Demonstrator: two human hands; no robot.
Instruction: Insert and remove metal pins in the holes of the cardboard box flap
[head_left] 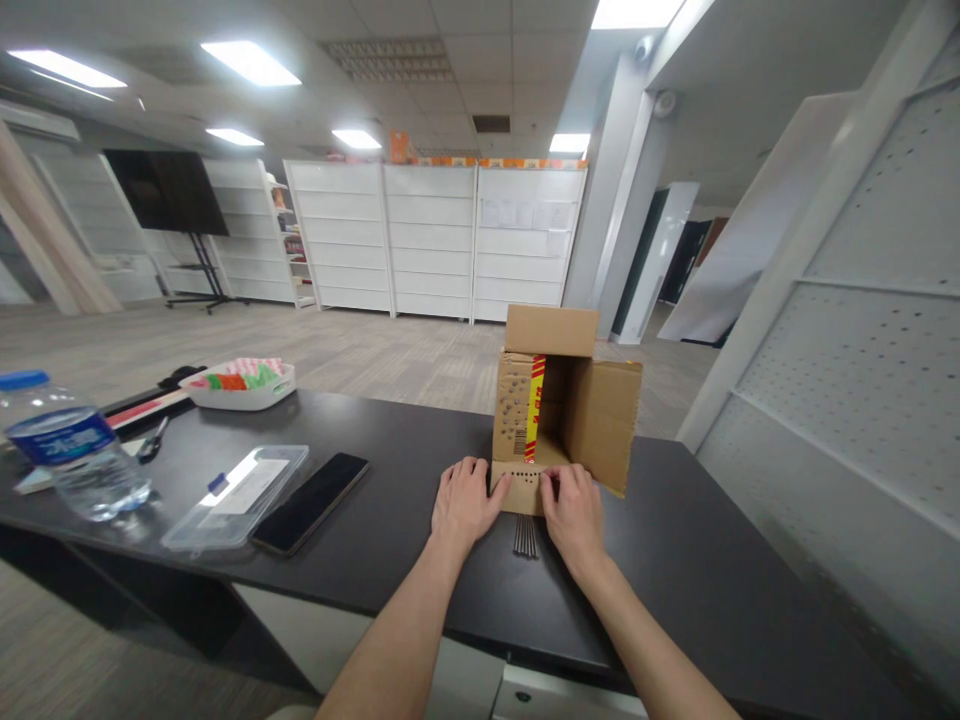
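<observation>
An open cardboard box (511, 410) lies on its side on the dark table, its opening facing me. Dark dots run across its lower front flap (517, 492), and several thin metal shanks, like nails or screws, (525, 537) show below that flap's edge. At the flap's left side, my left hand (465, 500) grips the box, thumb on the flap and fingers along the side. My right hand (574, 515) is closed in a pinch on the flap's right part, close to the dots; whatever lies between its fingertips is hidden.
To the left are a black phone (311, 502), a clear plastic case (236, 497), a water bottle (75, 450) and a white tray (240, 395) with colourful packets. A perforated white panel (847, 400) stands along the right. The table's front edge is close to me.
</observation>
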